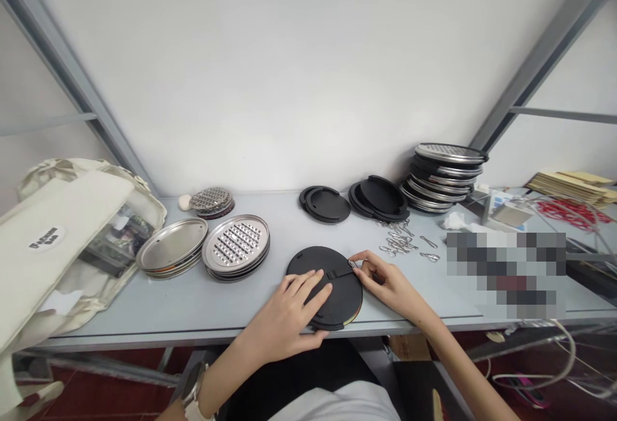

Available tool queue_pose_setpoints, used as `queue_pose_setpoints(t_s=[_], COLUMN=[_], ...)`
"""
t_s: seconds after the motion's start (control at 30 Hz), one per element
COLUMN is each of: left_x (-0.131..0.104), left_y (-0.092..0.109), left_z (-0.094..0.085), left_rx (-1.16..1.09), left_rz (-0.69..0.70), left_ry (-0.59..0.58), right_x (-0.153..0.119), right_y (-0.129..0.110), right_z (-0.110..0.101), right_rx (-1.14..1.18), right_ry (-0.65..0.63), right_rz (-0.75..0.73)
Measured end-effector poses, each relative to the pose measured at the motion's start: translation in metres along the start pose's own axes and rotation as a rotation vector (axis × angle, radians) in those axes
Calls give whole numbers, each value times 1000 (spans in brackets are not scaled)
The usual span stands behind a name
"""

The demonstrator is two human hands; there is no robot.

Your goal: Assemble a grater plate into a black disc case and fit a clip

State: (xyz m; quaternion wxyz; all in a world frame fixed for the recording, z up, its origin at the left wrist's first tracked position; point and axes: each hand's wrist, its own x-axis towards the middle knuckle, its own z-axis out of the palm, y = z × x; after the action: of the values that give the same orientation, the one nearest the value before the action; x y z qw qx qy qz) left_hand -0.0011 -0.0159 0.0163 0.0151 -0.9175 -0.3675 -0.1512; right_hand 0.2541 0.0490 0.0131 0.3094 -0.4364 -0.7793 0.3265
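A round black plastic disc (332, 308) lies on the table at its front edge, with a straight slot and small latch on its upper face. My left hand (292, 315) has its fingers spread over the left part, the thumb around the front rim, gripping it. At the right rim, my right hand (378, 276) pinches a small metal wire clip (352, 264) by the end of the slot. Fingertips partly cover the clip. Similar loose wire clips (398, 241) lie in a heap behind my right hand.
Left of the disc stand stacked round graters (236, 243), plain metal discs (172, 244) and smaller graters (211, 199). Black plastic discs (329, 204) and more black discs (384, 196) lie behind. A tall grater stack (446, 170) rises at back right. A cream bag (87, 215) leans left.
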Motion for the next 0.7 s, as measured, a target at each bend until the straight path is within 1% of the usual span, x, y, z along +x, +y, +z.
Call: queue_pose_setpoints(t_s=[0.23, 0.47, 0.7], left_x=[0, 0, 0], left_y=[0, 0, 1], left_z=[0, 0, -1], left_rx=[2, 0, 3], left_rz=[0, 8, -1], left_ry=[0, 17, -7], right_x=[-1, 0, 1], right_y=[-2, 1, 2], right_z=[0, 1, 0], right_rx=[-18, -11, 11], right_ry=[-2, 1, -16], right_rz=[6, -1, 7])
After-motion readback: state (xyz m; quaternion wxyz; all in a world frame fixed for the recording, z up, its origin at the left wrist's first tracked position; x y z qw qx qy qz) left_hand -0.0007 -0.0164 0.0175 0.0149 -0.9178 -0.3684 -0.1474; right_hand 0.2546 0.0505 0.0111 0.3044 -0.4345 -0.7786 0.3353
